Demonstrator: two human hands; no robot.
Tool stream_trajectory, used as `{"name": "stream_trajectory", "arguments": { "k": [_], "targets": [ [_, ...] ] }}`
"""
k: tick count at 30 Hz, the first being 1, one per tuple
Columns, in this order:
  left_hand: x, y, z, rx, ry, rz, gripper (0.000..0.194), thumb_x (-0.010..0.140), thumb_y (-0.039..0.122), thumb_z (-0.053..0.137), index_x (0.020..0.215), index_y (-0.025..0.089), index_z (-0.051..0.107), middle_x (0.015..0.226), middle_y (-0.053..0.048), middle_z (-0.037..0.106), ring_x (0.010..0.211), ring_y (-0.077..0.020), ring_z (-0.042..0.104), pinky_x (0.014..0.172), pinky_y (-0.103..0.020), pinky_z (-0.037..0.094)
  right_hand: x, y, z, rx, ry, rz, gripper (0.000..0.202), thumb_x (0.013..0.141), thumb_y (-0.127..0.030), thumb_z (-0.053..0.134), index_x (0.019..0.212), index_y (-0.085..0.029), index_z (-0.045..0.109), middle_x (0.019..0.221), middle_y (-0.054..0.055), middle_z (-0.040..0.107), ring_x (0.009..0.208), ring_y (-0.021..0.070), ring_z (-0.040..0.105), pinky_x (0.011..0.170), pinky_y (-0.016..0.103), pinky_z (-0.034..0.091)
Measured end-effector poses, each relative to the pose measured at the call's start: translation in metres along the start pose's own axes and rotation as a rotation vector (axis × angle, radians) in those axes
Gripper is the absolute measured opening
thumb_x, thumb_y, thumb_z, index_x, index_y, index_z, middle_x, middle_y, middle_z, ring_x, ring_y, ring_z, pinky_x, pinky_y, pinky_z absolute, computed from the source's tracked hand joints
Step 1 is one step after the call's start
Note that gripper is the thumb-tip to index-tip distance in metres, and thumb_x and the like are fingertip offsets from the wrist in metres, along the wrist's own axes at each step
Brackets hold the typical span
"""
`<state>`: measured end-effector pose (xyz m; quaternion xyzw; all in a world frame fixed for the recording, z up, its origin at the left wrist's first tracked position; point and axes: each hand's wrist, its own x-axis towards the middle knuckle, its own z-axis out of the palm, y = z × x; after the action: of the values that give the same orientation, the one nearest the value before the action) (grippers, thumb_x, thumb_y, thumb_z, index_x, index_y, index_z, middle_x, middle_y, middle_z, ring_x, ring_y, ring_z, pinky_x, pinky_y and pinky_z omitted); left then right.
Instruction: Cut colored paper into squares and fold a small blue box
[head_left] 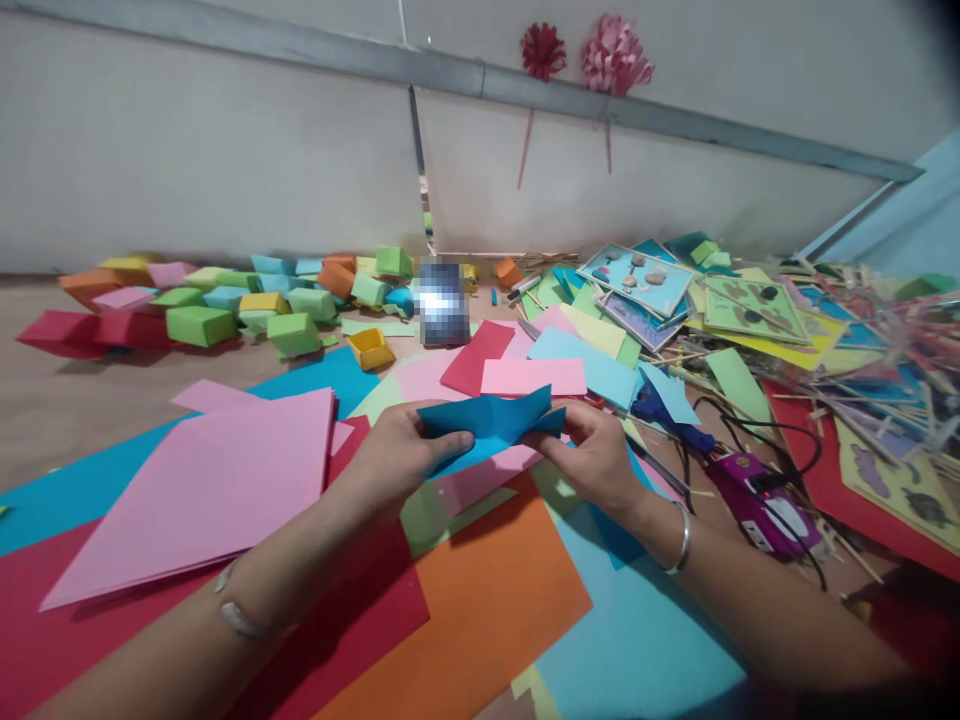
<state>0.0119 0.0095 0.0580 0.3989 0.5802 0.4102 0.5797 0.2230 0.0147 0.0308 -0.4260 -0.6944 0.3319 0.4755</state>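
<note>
Big flat orange paper sheet (510, 580): just the one, so I'm placing everything off it.
Creased blue paper piece (495, 420): one, held up between both hands, just past the orange sheet's far edge.
Left hand (394, 450): pinching the blue piece's left end, thumb on the near face; fingers behind are mostly hidden, can't tell if they're spread.
Right hand (596, 455): thumb and fingers pinching the right end.
Silver metal bangles (682, 540): two, one per wrist.
Pink paper sheets (247, 470): a flat stack left of the orange sheet, can't count how many.
Open yellow paper box (370, 349): one, beyond the orange sheet, off left.
Purple-and-white plastic device (754, 490): one, black cord by it, right of the orange sheet.
Fringed paper flowers (616, 55): two, one red, one pink, up on the wall well beyond the orange sheet.
</note>
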Motion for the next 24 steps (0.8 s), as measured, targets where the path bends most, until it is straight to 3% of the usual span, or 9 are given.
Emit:
{"name": "stream_trajectory", "arguments": {
  "k": [3,6,8,11,14,16,19,22,24],
  "targets": [
    [0.001,0.002,-0.005,0.078,-0.044,0.043,0.046,0.055,0.049,0.087,0.087,0.017,0.077,0.083,-0.007,0.077,0.073,-0.0228,0.068,0.068,-0.035,0.055,0.001,0.002,0.0,-0.051,0.002,0.065,0.007,0.078,-0.022,0.071,0.079,-0.016,0.072,0.078,0.004,0.073,0.071,0.016,0.063,0.067,0.029,0.05],
    [-0.002,0.008,-0.008,0.176,-0.046,0.184,0.059,0.07,0.07,0.068,0.098,0.019,0.077,0.101,-0.011,0.077,0.091,-0.0275,0.069,0.075,-0.038,0.056,0.001,0.003,0.0,-0.112,0.009,0.106,0.012,0.077,-0.026,0.07,0.07,-0.018,0.066,0.07,0.002,0.067,0.066,0.0145,0.057,0.062,0.027,0.044],
    [-0.004,0.012,-0.008,0.308,-0.03,0.266,0.066,0.069,0.074,0.064,0.105,0.02,0.076,0.113,-0.011,0.075,0.102,-0.0313,0.067,0.082,-0.041,0.056,0.002,0.003,0.0,-0.131,0.023,0.136,0.019,0.077,-0.028,0.07,0.065,-0.019,0.059,0.063,-0.001,0.06,0.061,0.0131,0.051,0.058,0.027,0.04],
    [-0.005,0.013,-0.006,0.53,0.01,0.336,0.065,0.06,0.062,0.075,0.112,0.023,0.074,0.11,-0.009,0.077,0.099,-0.0307,0.069,0.084,-0.043,0.056,0.002,0.003,0.0,-0.135,0.043,0.177,0.025,0.077,-0.031,0.069,0.062,-0.02,0.053,0.059,-0.003,0.053,0.059,0.012,0.046,0.056,0.027,0.036],
    [-0.002,0.008,-0.007,0.624,0.042,0.403,0.037,0.068,0.049,0.067,0.093,0.024,0.078,0.093,-0.006,0.079,0.08,-0.0247,0.07,0.075,-0.038,0.056,0.002,0.004,0.0,-0.129,0.048,0.205,0.025,0.077,-0.033,0.07,0.062,-0.021,0.053,0.06,-0.003,0.053,0.059,0.012,0.045,0.055,0.027,0.035],
    [0.001,0.005,-0.008,0.633,0.046,0.419,0.028,0.071,0.046,0.062,0.08,0.024,0.077,0.085,-0.005,0.078,0.071,-0.0223,0.067,0.068,-0.036,0.055,0.002,0.005,0.001,-0.098,0.039,0.223,0.025,0.076,-0.034,0.071,0.064,-0.021,0.054,0.061,-0.003,0.054,0.059,0.0121,0.046,0.056,0.028,0.036],
    [0.003,0.003,-0.009,0.627,0.031,0.418,0.025,0.07,0.043,0.063,0.078,0.024,0.077,0.08,-0.004,0.077,0.069,-0.0214,0.067,0.066,-0.035,0.054,0.003,0.008,0.002,-0.004,0.013,0.255,0.023,0.075,-0.037,0.073,0.085,-0.02,0.06,0.067,-0.002,0.059,0.062,0.0135,0.051,0.058,0.028,0.04],
    [0.004,0.003,-0.008,0.624,-0.01,0.4,0.024,0.068,0.041,0.063,0.079,0.024,0.076,0.081,-0.004,0.077,0.069,-0.0213,0.067,0.066,-0.035,0.054,0.005,0.01,0.002,0.07,0.019,0.257,0.053,0.073,-0.037,0.074,0.119,-0.021,0.055,0.086,0.001,0.066,0.073,0.0164,0.058,0.065,0.03,0.045],
    [0.004,0.003,-0.008,0.625,-0.03,0.39,0.025,0.068,0.042,0.062,0.079,0.024,0.077,0.082,-0.004,0.077,0.071,-0.022,0.067,0.067,-0.036,0.054,0.006,0.01,0.002,0.099,0.018,0.246,0.045,0.076,-0.039,0.07,0.115,-0.021,0.058,0.092,0.004,0.067,0.079,0.0175,0.06,0.069,0.031,0.047]
  ]
}}
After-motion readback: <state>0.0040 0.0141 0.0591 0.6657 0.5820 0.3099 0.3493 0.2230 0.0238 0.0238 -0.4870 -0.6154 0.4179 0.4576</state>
